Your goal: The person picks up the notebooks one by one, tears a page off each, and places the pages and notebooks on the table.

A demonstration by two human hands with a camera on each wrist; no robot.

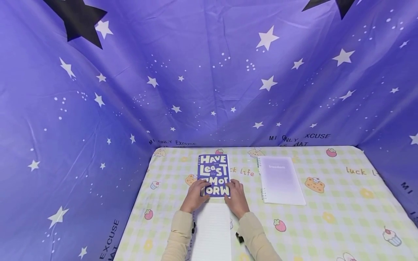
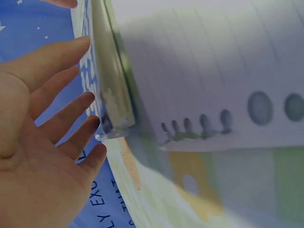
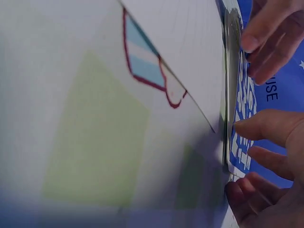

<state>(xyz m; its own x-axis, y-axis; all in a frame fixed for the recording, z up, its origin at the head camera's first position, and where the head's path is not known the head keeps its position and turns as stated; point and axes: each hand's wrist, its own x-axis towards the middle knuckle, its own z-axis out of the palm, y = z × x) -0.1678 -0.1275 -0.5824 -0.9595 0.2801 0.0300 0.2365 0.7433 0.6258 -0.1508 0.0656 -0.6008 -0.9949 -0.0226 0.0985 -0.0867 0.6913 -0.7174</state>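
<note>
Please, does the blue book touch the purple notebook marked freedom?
Apart: the head view shows checked tablecloth between the blue book and the purple notebook.

Head camera: mounted above, facing forward and down, widest range. The starred curtain (image 1: pixel 209 90) fills the upper frame; the blue notebook (image 1: pixel 213 175) sits below centre. Left wrist camera: close range, left hand (image 2: pixel 40 156) at frame left. Right wrist camera: close range, right hand (image 3: pixel 290 190) at lower right. Shared by both wrist views: the notebook's edge, upper left and right respectively.
</note>
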